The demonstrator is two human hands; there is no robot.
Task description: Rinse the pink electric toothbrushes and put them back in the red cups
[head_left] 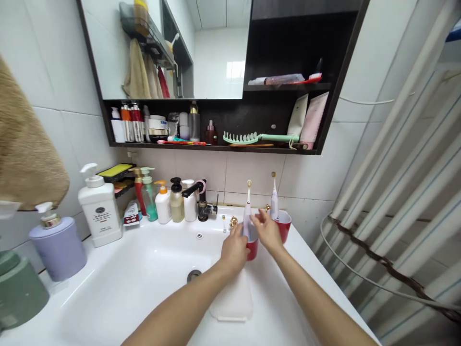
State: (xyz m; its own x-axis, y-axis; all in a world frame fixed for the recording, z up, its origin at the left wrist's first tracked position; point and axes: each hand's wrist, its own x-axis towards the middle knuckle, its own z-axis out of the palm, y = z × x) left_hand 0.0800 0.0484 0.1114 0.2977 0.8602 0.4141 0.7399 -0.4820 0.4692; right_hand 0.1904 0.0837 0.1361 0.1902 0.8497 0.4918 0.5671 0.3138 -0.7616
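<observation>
My left hand [235, 249] is wrapped round the left side of a red cup [252, 251] above the right part of the white sink. A pale electric toothbrush [247, 211] stands upright in that cup. At the cup's upper right, my right hand [266, 229] has its fingers bent close to the toothbrush; whether they grip it is unclear. Just behind on the right, a second red cup [284, 228] holds another pale toothbrush [274, 204]. Under my forearms lies a white flat case [234, 300].
A black faucet [202, 204] rises at the sink's back edge [173, 226]. Several pump bottles line the left side, including a large white one [101, 211]. A dark mirror cabinet [216, 150] hangs above; white pipes [406, 192] stand at the right.
</observation>
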